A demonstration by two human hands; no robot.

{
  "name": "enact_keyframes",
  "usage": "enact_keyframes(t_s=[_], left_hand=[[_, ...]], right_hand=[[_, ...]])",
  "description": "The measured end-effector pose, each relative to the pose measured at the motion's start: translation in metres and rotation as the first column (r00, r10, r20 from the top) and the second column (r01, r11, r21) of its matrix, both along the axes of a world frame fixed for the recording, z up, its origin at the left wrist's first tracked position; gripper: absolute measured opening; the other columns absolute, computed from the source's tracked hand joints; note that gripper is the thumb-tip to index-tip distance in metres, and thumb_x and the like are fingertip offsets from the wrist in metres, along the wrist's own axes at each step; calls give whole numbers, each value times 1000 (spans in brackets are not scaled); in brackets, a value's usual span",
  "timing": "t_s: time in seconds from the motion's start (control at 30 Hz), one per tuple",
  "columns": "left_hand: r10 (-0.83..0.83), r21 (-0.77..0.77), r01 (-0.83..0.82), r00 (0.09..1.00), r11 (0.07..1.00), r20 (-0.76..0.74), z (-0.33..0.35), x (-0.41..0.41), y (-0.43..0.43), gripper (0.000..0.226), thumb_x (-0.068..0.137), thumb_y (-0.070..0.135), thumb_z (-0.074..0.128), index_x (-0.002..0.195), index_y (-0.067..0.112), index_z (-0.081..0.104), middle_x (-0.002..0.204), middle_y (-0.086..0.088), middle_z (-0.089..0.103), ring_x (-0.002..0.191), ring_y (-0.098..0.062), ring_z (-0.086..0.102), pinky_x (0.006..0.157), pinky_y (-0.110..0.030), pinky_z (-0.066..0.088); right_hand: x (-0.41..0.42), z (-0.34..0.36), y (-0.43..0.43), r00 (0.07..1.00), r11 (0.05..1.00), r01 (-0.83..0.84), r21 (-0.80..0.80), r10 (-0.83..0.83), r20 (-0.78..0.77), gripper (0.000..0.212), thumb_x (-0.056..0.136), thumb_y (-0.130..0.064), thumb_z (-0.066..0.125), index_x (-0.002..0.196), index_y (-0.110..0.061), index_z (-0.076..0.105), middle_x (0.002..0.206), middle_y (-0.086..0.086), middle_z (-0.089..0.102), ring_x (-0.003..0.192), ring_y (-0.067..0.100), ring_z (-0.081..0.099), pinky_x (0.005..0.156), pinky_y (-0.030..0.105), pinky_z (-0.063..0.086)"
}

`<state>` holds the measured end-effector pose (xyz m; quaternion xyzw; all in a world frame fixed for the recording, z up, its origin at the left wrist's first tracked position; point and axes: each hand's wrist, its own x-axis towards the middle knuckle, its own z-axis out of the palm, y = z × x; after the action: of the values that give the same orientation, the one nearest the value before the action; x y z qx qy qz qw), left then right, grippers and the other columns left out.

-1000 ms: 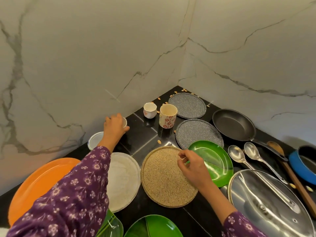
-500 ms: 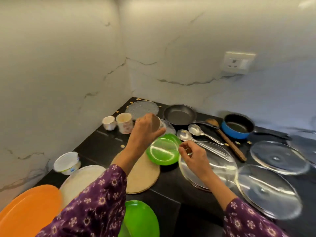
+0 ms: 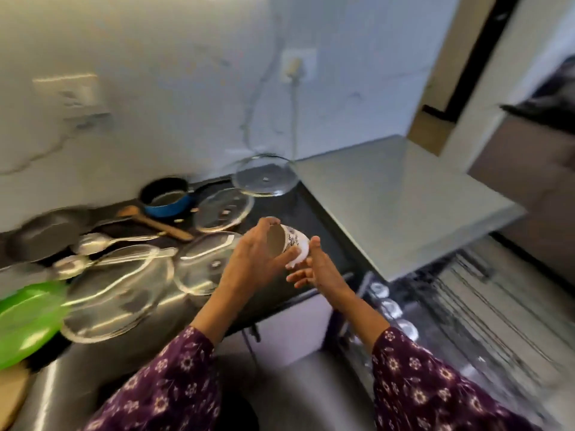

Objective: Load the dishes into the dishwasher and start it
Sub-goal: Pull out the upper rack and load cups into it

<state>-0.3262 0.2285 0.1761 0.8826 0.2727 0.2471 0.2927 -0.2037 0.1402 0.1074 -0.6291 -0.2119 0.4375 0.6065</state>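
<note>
Left hand (image 3: pixel 255 259) gripping tilted cup (image 3: pixel 291 242), right hand (image 3: pixel 317 272) just beside it

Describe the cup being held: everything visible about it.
The cup is small and white, ceramic by its look, with a dark floral print on its wall; the inside looks tan, with nothing visible in it. It lies tipped on its side, mouth toward the left. The left hand grips it, thumb over the rim. The right hand, fingers straight, touches its white base end. It is held in the air above the counter edge. Blur hides any handle.
</note>
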Motion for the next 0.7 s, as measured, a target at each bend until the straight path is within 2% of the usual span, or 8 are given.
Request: enact_keyframes(t_s=[0.1,0.17,0.27,0.43,0.5,0.57,0.63,0.7], left_hand=[[-136,-81,134,990,988,-24,-21,64,-60,55,77,42,72,122,19,49,108,2,61,96,-17,58,78,-25,43],[-248,-117,244,969,963,-24,-37,99,-95,57,78,42,72,123,18,48,107,5,59,96,-13,56,77,-22,40],[-381,-129,372,923,919,-57,-63,137,-137,60,78,41,73,125,13,48,111,-1,60,99,-16,57,80,-23,41],[-562,-168,538,809,826,-170,-109,192,-196,64,79,48,69,128,17,41,108,0,56,96,-17,57,75,-23,39],[-618,-159,598,747,786,-245,-124,210,-215,73,78,57,65,132,16,37,114,-2,55,102,-20,56,77,-24,40],[-636,-116,639,696,760,-333,-135,225,-227,90,74,69,56,139,11,33,128,-8,52,114,-25,52,89,-30,42],[-616,-58,651,682,757,-394,-145,240,-234,96,74,73,49,143,10,28,139,-13,45,126,-28,44,100,-36,39],[-573,9,634,705,773,-417,-155,254,-234,86,81,66,48,144,10,28,143,-14,40,132,-29,35,107,-38,33]], right_hand=[[47,-14,-71,971,984,171,-45,-176,-164,71,86,-69,18,96,-13,61,69,7,69,56,18,65,50,24,49],[74,-26,-115,939,964,260,-61,-267,-216,70,92,-65,19,98,-13,65,71,8,67,58,18,63,53,25,48],[102,-42,-165,918,949,310,-53,-313,-244,68,94,-63,21,95,-12,66,67,5,63,59,15,58,59,27,47],[143,-72,-241,881,917,386,-95,-398,-257,48,97,-50,36,96,-9,61,66,7,56,52,15,52,50,27,44],[157,-87,-269,873,899,418,-130,-437,-218,44,97,-48,39,98,-8,59,71,10,56,56,17,53,52,28,45],[166,-99,-293,868,868,453,-202,-482,-122,35,97,-44,43,100,-12,57,81,10,58,60,17,57,51,28,48],[175,-115,-317,867,812,485,-324,-494,63,19,95,-41,48,99,-24,56,96,8,61,73,18,63,57,32,55],[180,-135,-340,868,754,496,-432,-408,284,18,93,-39,53,106,-26,54,106,6,62,85,18,63,66,32,57]])
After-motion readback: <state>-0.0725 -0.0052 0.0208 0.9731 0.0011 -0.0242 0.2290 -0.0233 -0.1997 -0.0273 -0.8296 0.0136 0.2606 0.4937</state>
